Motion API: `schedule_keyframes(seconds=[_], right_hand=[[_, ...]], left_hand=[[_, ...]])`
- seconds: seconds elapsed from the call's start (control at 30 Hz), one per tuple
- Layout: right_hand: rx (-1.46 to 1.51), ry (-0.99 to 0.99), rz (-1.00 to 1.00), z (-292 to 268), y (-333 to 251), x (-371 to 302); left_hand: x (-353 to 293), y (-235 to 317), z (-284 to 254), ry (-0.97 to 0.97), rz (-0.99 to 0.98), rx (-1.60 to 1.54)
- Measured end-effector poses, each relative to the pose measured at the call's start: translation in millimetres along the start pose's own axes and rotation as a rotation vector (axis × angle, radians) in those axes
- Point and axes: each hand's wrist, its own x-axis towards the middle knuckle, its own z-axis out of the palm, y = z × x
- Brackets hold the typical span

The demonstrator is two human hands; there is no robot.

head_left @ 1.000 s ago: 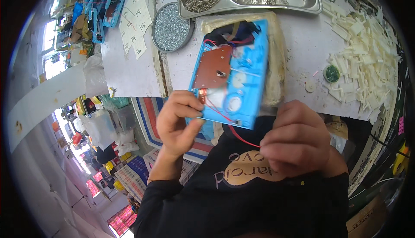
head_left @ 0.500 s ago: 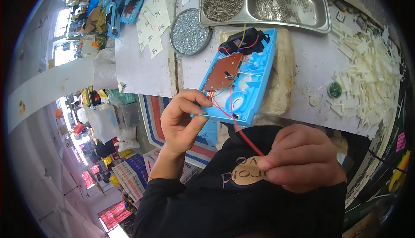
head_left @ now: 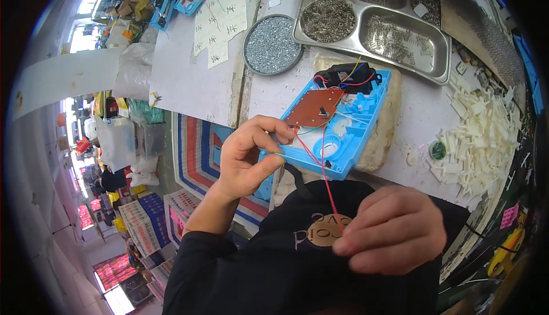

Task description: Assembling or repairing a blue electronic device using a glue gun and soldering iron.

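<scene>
My left hand (head_left: 254, 158) grips the near left corner of a light blue plastic housing (head_left: 357, 154), thumb below and fingers above its edge. The housing is tilted, with its inside facing up. Inside it are a brown circuit board (head_left: 309, 108) and a black box-shaped part (head_left: 350, 79) with red, yellow and blue wires. From near my left fingertips, red wires (head_left: 328, 192) run over the housing's near edge toward my body. My right hand (head_left: 397, 232), slightly blurred, pinches their far end between thumb and fingers; the wire ends are hidden.
Beneath the housing lies a wrapped, yellowish block (head_left: 389, 126). Behind stand a round dish of small metal pieces (head_left: 272, 45) and a compartmented steel tray (head_left: 426, 66) with small metal parts. Cream plastic pieces (head_left: 480, 135) are heaped at right, beside a green roll (head_left: 437, 150).
The view has shifted, so the bench things appear lower and mostly farther right. My right hand has drawn slightly down and left in the picture, still pinching the red wires; my left hand keeps its grip.
</scene>
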Motion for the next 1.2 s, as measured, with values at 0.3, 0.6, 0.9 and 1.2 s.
schedule_keyframes(seconds=[0.3, 0.6, 0.9, 1.2], right_hand=[[-0.075, -0.173, -0.034, 25, 8, 7], [-0.064, -0.189, -0.030, 37, 15, 10], [-0.134, 0.549, 0.763, 7, 4, -54], [0.363, 0.732, 0.652, 32, -13, -96]], left_hand=[[-12, -36, -9, 0.031, 0.051, -0.170], [-23, -51, -17, 0.069, 0.058, -0.232], [-13, -7, 1, -0.017, 0.376, 0.491], [20, -7, 44, -0.448, 0.636, 0.464]])
